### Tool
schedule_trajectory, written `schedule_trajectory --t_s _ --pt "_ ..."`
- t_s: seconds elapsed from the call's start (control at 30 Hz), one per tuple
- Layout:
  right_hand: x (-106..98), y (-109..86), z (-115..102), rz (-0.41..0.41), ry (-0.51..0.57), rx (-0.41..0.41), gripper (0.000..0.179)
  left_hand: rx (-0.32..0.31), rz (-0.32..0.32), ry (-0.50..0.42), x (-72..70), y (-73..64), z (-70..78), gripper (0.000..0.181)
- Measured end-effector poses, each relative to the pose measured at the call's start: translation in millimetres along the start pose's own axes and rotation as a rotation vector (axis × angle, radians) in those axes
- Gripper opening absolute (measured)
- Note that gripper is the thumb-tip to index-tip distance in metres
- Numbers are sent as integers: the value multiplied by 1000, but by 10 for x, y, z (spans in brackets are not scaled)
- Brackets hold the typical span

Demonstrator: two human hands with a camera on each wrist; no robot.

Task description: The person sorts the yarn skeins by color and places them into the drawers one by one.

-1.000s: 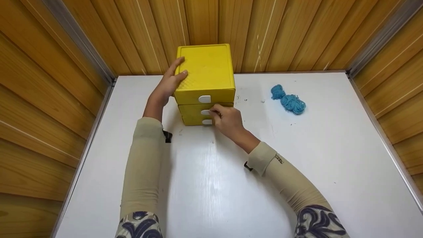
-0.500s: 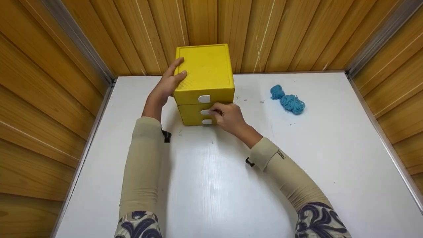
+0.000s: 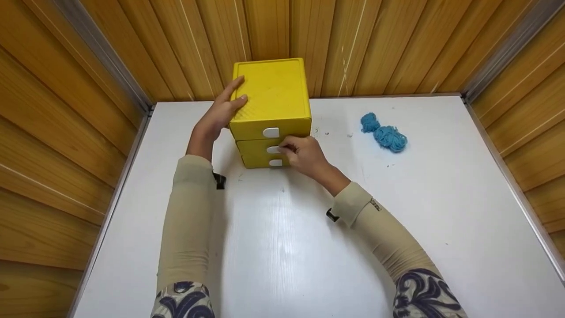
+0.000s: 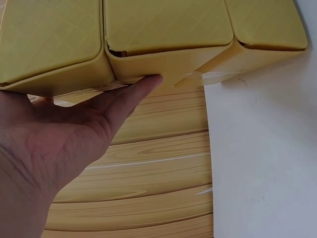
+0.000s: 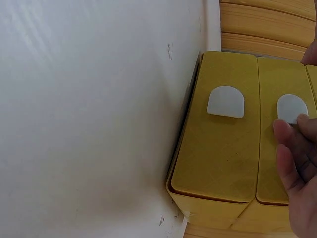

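Observation:
A yellow box of three stacked drawers (image 3: pixel 273 95) stands at the back of the table, its fronts facing me. Each front carries a white rounded tab handle. My left hand (image 3: pixel 216 115) braces the box's upper left side, thumb and a finger lying on the top edge; in the left wrist view an extended finger lies along the side. With thumb and forefinger, my right hand (image 3: pixel 307 157) pinches the middle drawer's handle (image 5: pixel 291 106). All three drawers appear closed in the head view. In the right wrist view the bottom drawer's handle (image 5: pixel 225 101) is untouched.
Two bundles of blue yarn lie to the box's right, a small one (image 3: pixel 369 122) behind a larger one (image 3: pixel 390 139). Wood-patterned panels (image 3: pixel 379 48) wall the white table (image 3: pixel 273 247) at the back and both sides.
The box's upper part and my left hand have shifted very slightly left. My right hand keeps its pinch on the middle handle, its wrist moved a little to the right.

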State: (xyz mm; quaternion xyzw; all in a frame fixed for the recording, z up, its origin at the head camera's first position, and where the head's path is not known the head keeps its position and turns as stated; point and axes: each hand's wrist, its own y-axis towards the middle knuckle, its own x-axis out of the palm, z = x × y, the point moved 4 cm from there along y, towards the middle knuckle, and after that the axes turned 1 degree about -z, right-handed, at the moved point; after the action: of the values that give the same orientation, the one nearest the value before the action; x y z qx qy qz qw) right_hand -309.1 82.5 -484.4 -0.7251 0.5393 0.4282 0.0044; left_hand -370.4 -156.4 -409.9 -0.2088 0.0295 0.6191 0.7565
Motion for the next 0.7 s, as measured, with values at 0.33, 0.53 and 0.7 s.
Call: schedule_trajectory --t_s 0.33,0.53,0.7 --pt "-9 -33 11 -2 -20 -25 10 37 29 -56 23 -6 -14 63" --pt "-10 -99 -2 -52 -33 -13 15 58 53 -58 25 9 -51 63" --pt "-44 -189 -18 -56 -51 -13 20 40 55 -56 40 12 -37 64"
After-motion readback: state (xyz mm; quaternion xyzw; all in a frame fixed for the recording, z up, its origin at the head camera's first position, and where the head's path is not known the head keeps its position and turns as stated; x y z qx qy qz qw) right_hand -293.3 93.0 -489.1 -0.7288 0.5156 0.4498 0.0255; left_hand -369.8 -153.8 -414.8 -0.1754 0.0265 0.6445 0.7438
